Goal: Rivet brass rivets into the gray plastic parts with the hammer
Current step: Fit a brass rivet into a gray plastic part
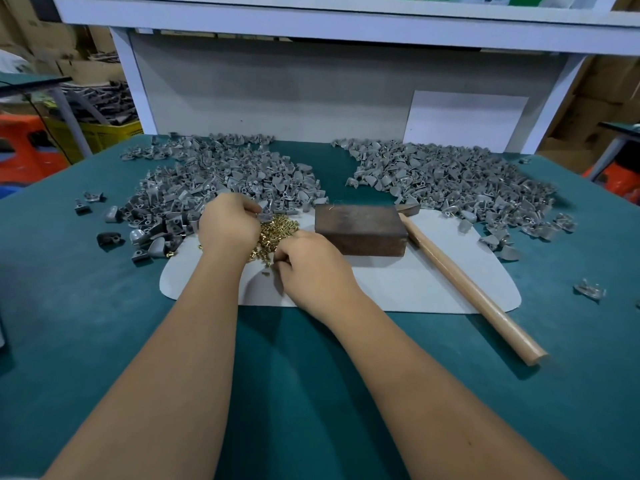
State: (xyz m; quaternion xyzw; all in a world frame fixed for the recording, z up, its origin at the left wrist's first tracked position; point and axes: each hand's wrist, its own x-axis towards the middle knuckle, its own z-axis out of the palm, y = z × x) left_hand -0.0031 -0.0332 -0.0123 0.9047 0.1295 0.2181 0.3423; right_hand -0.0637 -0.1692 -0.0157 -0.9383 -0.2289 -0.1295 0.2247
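Both hands (270, 247) over brass rivets (277, 230)

hammer (460, 277) head hidden behind block (360, 228) — fingertips unseen

You are at an assembly bench in a small factory or workshop. The teal bench top (69, 341) carries bulk stock: one heap of gray plastic parts (221, 181) at eleven o'clock and a second heap (450, 181) at one o'clock, with loose brass rivets (277, 230) dead ahead on a pale work mat (398, 282). A white shelf frame (311, 19) rises at twelve o'clock. At ten o'clock a yellow crate (100, 133) brims with more gray parts, and cardboard cartons (588, 109) are stacked at two o'clock.
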